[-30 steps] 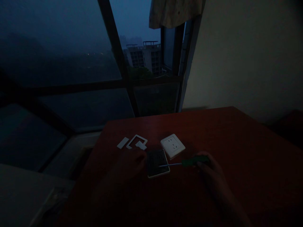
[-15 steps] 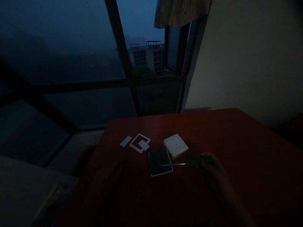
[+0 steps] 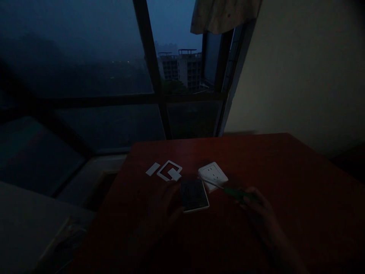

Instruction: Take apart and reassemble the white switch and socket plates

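The room is very dark. My right hand [image 3: 255, 207] grips a green-handled screwdriver [image 3: 238, 193], its metal shaft pointing up-left to the edge of a white wall socket [image 3: 213, 173]. My left hand [image 3: 164, 207] rests on the red-brown table [image 3: 285, 171], against the left side of a dark square module with a white rim [image 3: 194, 195]. Whether the fingers grip the module is too dark to tell.
A white square frame [image 3: 169, 170], a small white cover piece [image 3: 174, 174] on its corner and a white strip [image 3: 153, 169] lie left of the socket. A large window with dark bars stands behind the table. A pale wall rises at the right.
My left hand came back from the near left to the module's left side. The screwdriver tip swung from over the module up to the socket's edge.
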A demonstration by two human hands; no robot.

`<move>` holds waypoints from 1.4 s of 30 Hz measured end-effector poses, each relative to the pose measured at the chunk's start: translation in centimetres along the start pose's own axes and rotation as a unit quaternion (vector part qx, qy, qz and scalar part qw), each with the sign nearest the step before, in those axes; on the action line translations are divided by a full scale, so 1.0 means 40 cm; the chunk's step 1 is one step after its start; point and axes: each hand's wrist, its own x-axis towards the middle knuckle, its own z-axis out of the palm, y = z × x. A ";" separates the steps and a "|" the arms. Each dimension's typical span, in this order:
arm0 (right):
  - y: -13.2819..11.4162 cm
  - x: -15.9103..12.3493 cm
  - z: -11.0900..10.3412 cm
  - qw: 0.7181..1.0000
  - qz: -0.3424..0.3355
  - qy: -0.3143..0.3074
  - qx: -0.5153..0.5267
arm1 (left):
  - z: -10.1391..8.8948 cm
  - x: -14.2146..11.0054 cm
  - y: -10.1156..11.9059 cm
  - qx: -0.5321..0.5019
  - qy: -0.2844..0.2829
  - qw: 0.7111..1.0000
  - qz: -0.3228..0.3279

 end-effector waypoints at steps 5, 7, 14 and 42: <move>0.005 -0.001 0.002 0.999 0.033 -0.005 0.039 | 0.038 0.040 0.035 -0.038 -0.054 0.997 0.049; 0.005 -0.001 0.004 0.998 0.038 -0.010 0.041 | 0.046 0.052 0.036 -0.041 -0.066 0.995 0.062; 0.001 -0.001 0.010 0.999 0.030 -0.040 -0.011 | 0.039 0.064 0.032 -0.017 -0.084 0.993 0.081; 0.000 0.003 0.015 0.978 -0.002 -0.064 -0.199 | 0.044 0.067 0.049 0.000 -0.116 0.989 0.087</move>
